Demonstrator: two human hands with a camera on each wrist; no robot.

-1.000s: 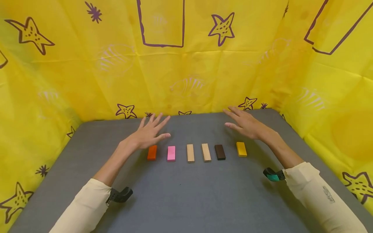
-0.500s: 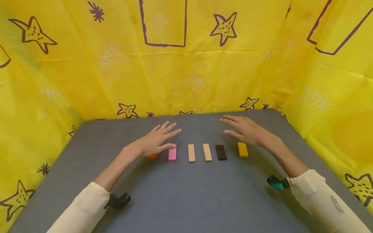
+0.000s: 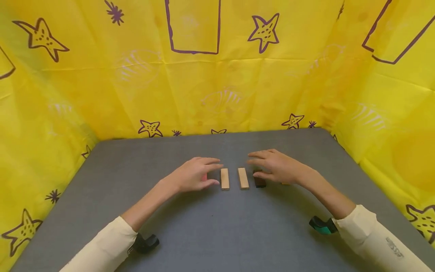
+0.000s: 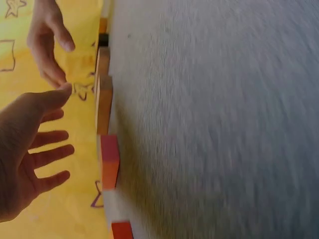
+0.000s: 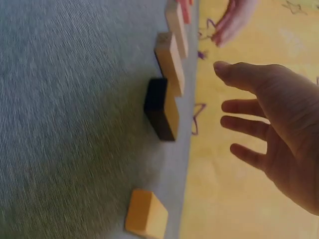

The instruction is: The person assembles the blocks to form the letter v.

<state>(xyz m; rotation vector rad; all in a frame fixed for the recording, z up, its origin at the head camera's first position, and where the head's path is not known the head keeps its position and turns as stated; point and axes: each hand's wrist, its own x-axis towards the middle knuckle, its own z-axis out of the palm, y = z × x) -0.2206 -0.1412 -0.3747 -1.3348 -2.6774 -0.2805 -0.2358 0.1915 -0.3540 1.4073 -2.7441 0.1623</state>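
Observation:
Several small blocks lie in a row across a grey surface. My left hand hovers with relaxed fingers over the row's left part, fingertips close to the left light wooden block. It mostly covers the pink block and hides the orange-red block in the head view; both show in the left wrist view. My right hand, thumb apart from its fingers, hangs above the dark brown block and mostly covers the yellow block. Between the hands is the right light wooden block. Both hands hold nothing.
A yellow cloth with purple starfish drawings rises at the back and both sides. The grey surface stretches toward the person. A dark device sits at the left wrist, another dark device with a green patch at the right.
Both hands have come inward and nearer the person, lower over the row. The left passed over the orange-red block to the pink one; the right moved over the dark brown block. The blocks stay put.

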